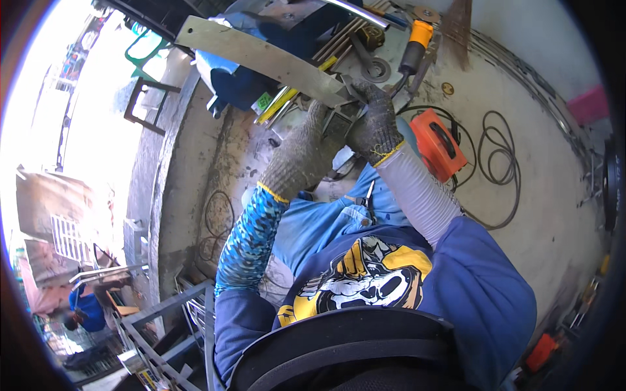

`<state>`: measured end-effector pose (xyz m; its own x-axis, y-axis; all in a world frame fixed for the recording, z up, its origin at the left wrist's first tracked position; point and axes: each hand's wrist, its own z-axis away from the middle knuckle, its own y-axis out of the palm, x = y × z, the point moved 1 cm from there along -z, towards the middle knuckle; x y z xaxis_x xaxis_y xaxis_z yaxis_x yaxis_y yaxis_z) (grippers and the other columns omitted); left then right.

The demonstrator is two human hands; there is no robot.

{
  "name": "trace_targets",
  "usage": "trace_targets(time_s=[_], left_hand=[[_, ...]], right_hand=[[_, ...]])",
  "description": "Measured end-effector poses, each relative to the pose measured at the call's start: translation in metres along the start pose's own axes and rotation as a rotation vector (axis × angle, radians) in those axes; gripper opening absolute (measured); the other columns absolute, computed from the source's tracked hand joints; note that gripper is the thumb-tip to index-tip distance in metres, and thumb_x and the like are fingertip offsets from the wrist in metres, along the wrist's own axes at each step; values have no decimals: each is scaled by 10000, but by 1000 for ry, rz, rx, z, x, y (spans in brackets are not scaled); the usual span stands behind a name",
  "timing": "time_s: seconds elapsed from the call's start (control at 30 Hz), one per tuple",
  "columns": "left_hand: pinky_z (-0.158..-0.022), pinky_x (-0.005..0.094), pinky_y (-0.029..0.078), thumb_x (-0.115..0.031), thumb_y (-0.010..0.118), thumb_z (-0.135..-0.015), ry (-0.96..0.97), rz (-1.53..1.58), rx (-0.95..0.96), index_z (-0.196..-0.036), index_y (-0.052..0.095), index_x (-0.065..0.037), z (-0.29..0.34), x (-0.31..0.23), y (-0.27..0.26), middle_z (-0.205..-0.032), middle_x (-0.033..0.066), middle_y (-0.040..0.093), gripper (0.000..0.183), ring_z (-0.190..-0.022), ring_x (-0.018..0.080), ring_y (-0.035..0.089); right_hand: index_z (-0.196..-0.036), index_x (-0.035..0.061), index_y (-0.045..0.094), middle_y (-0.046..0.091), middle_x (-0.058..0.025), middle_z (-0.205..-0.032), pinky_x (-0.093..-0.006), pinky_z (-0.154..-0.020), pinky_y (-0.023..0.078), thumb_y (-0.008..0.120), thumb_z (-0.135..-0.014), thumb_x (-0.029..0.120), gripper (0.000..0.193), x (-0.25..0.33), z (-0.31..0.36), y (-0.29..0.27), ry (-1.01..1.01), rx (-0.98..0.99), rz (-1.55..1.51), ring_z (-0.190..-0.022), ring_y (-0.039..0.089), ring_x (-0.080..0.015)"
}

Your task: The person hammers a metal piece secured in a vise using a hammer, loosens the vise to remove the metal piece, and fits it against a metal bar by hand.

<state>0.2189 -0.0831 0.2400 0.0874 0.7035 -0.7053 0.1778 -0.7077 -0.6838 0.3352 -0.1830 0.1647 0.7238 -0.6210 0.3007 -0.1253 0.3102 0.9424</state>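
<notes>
My left hand (297,159), in a grey knit work glove, reaches up below the near end of a long flat metal strip (261,55). Its thumb touches or nearly touches the strip's lower edge; the other fingers curl out of sight around the metalwork. My right hand (376,124), gloved alike, is closed at the strip's right end, where a small dark flat metal piece (353,89) sticks out from its fingers. Between both hands is a squarish metal part (338,122), partly covered by the gloves. The strip slants up to the far left, with a hole at its far end.
An angle grinder (415,47) with an orange-yellow body lies beyond my right hand. Nearby are an orange-red machine case (438,144), a coiled cable (505,163) and a yellow ruler-like bar (277,106). A metal frame (169,332) stands lower left; a person in blue (88,309) is farther off.
</notes>
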Motion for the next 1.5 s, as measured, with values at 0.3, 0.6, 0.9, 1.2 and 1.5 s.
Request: trace_targets(time_s=[0.3, 0.6, 0.9, 1.2, 1.5], left_hand=[[-910, 407, 556, -204, 588, -1002, 3, -348, 255, -1406, 563, -119, 4, 34, -38, -1224, 154, 681, 414, -1093, 340, 680], [-879, 428, 557, -228, 630, -999, 95, -205, 133, -1455, 506, -74, -6, 15, -49, -1164, 193, 709, 497, -1042, 367, 702], [-913, 409, 555, -251, 630, -1003, -2, -295, 173, -1496, 463, -80, -28, -34, -85, -1167, 199, 723, 548, -1085, 351, 707], [-878, 428, 555, -246, 589, -1019, -85, -396, 201, -1502, 456, -80, -28, -47, -90, -1136, 213, 723, 527, -1052, 379, 708], [-833, 452, 561, -307, 597, -1019, -34, -478, 111, -1478, 494, -137, -23, -47, -82, -1070, 209, 727, 500, -990, 394, 709]], right_hand=[[-1378, 14, 530, 605, -199, -1339, -618, -984, 527, 429, -1021, 352, 503, -1, 16, 4, 370, 180, -108, -1226, 609, -391], [-1204, -12, 642, 675, -187, -1140, -519, -1005, 509, 443, -950, 317, 461, -6, 13, 40, 58, 161, 0, -1074, 666, -338], [-1156, 38, 652, 698, -124, -1089, -422, -941, 552, 477, -987, 359, 403, -7, -6, 59, 40, 329, -333, -1019, 683, -260], [-1156, 26, 638, 697, -120, -1077, -383, -919, 564, 500, -996, 365, 399, -7, -2, 71, 2, 287, -327, -995, 691, -255], [-1179, 38, 628, 696, -118, -1098, -378, -946, 550, 469, -1044, 378, 399, -5, -7, 56, -15, 321, -335, -1036, 678, -233]])
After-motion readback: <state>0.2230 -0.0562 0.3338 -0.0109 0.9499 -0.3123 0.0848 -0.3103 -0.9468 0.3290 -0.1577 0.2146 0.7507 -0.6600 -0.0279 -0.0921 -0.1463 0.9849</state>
